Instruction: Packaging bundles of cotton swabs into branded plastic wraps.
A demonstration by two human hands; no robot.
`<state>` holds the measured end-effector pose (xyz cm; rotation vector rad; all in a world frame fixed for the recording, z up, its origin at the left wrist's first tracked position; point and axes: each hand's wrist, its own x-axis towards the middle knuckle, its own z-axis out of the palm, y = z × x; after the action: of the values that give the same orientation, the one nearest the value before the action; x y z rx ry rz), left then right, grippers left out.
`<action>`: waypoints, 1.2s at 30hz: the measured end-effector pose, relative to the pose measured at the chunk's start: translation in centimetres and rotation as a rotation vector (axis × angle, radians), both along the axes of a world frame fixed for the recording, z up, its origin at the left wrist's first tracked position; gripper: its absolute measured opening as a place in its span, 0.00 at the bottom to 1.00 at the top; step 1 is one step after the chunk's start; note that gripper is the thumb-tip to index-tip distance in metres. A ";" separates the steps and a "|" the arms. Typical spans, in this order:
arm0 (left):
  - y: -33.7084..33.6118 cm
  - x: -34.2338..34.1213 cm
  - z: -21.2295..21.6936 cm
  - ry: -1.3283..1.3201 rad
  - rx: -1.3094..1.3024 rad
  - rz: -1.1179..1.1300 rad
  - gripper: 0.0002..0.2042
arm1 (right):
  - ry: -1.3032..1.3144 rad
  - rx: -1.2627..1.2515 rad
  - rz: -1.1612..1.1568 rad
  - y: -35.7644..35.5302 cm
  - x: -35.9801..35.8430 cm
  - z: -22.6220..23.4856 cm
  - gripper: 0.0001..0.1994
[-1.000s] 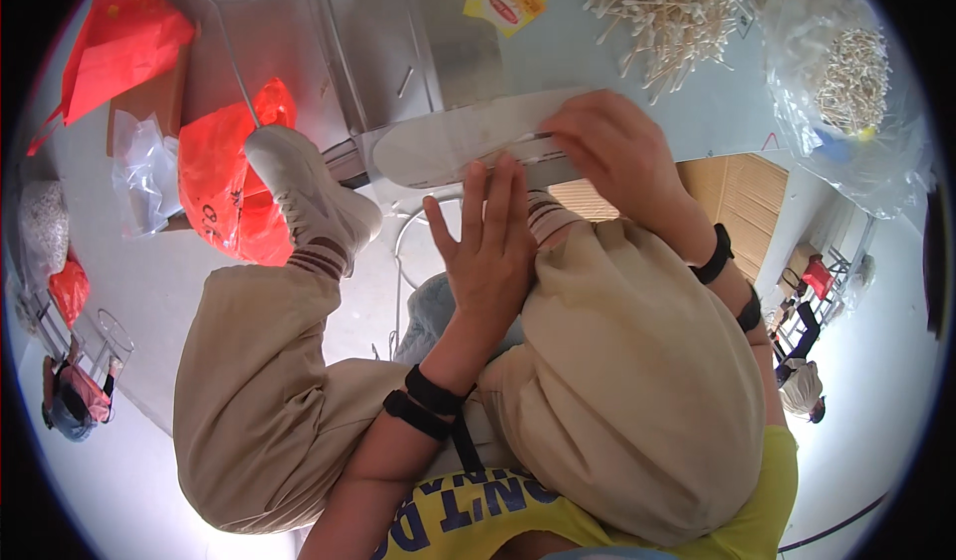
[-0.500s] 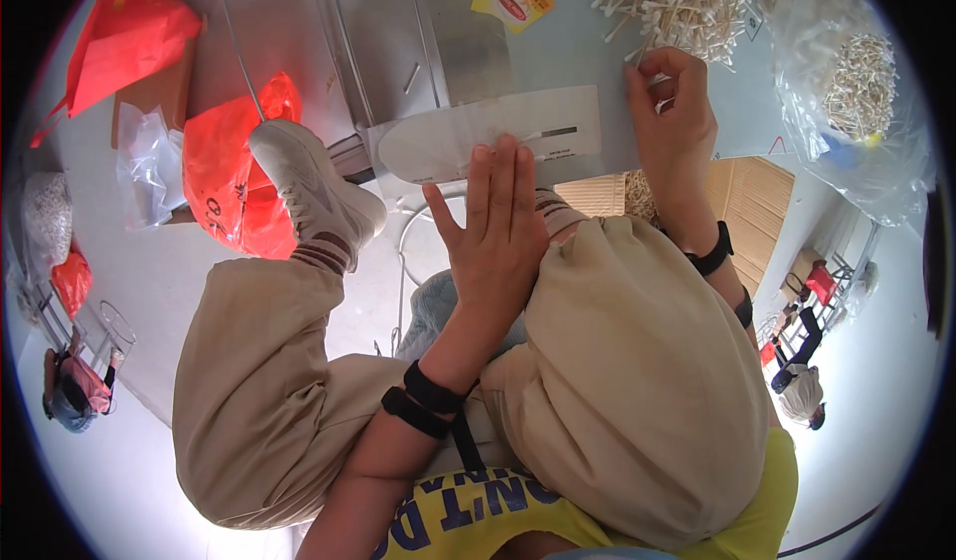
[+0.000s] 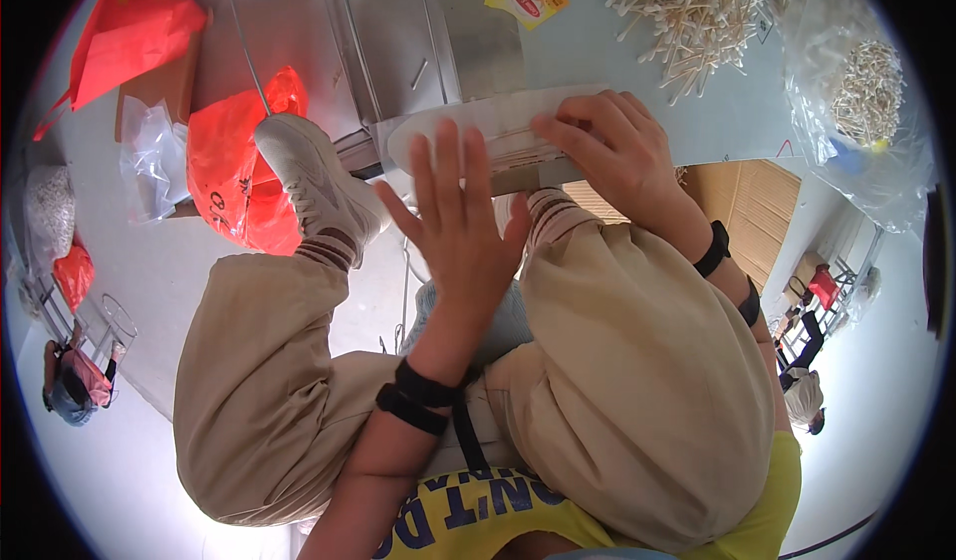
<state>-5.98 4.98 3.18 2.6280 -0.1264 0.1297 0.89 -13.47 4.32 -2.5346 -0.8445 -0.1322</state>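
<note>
Plainly, what matters is how the white sheet (image 3: 498, 127) lies to the two hands: it is a flat pale piece at the near edge of the table (image 3: 637, 82), its long axis running left to right across the person's front, just past the raised knees.

Going from the left, a white shoe (image 3: 314, 177) sits up on a rung, with red bags (image 3: 234, 167) beyond it on the floor. Next comes the left hand (image 3: 460, 231), spread flat with all fingers straight and apart, palm turned away from the camera. It holds nothing. Its fingertips reach up over the near edge of the sheet, toward its left end; whether they touch it or hover just short I cannot tell.

Further right, the right hand (image 3: 612, 152) is the one on the work. It lies on top of the sheet's right part, fingers curled and pointing left along the long axis, pressing or pinching the sheet at about its middle; the thumb is hidden, so the exact grip is unclear. So the sheet lies ahead of the left hand and directly under the right, and the right hand is nearer.

Beyond the right hand, well apart, lies a heap of pale sticks (image 3: 687, 12), and further right a clear bag (image 3: 861, 82) of more.
</note>
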 end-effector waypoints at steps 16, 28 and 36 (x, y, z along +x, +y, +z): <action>5.5 6.4 2.7 0.243 0.052 -0.302 0.40 | 0.188 0.251 -0.028 -0.2 -0.4 -0.5 0.17; 5.1 5.8 1.8 0.185 -0.023 -0.247 0.36 | 0.113 0.146 0.043 0.8 -0.5 -0.7 0.17; 4.0 5.2 0.7 0.105 -0.031 -0.229 0.34 | 0.148 0.240 -0.032 0.4 -0.8 -0.5 0.21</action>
<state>-0.75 9.03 3.93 2.5607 -0.3842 -0.0838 0.07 -13.11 3.80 -2.3017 -0.6868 -0.0521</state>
